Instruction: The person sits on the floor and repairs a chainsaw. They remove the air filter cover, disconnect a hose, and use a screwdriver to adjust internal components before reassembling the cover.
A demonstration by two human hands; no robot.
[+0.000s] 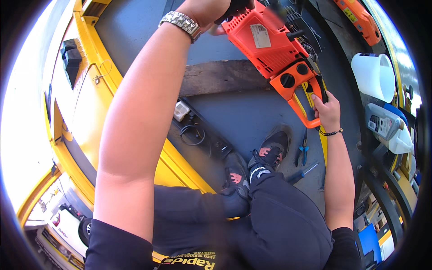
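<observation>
I hold the orange plastic chainsaw body [270, 45] up at one o'clock: my right hand [327, 110] clamps its rear handle, my left hand [211, 9] grips its top. Judging by this, I'm inspecting it; next calls for a steady turn.

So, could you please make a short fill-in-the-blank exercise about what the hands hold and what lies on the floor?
1. Both hands hold an orange ____ body.
2. The right hand grips its rear ____.
3. The left hand, near the top front of the machine, wears a metal ____ on the wrist.
4. Blue-handled pliers lie on the floor beside the black ____.

Missing words: chainsaw; handle; watch; shoe
</observation>
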